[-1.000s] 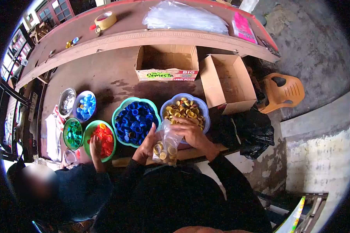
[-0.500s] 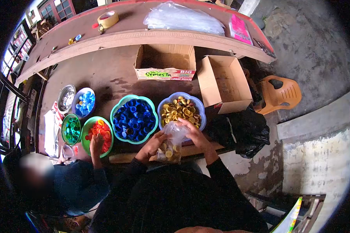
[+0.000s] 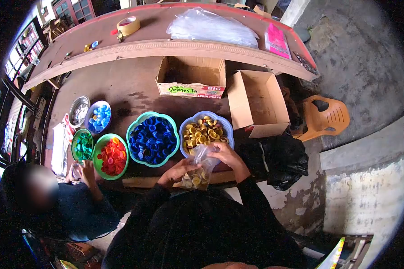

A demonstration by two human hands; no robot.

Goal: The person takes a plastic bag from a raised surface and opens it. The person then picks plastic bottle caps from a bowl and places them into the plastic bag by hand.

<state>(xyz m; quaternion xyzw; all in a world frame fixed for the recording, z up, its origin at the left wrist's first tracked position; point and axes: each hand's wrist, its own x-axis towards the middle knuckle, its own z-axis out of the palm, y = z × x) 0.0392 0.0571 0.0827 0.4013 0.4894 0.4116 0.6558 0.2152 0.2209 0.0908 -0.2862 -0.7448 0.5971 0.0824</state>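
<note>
Bag (image 3: 204, 172) before rightmost basin (image 3: 230, 132)

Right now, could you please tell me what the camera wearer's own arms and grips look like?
The left sleeve and right sleeve are long, black and plain, with no markings or cables visible; the right one leaves the wrist showing. The left grip and right grip are bare, five-fingered human hands without gloves. Any small jewellery would be too small to make out.

Brown table (image 3: 121, 80) — 6 bowls (image 3: 229, 133); lettered cardboard box (image 3: 191, 89) farther back.
</note>
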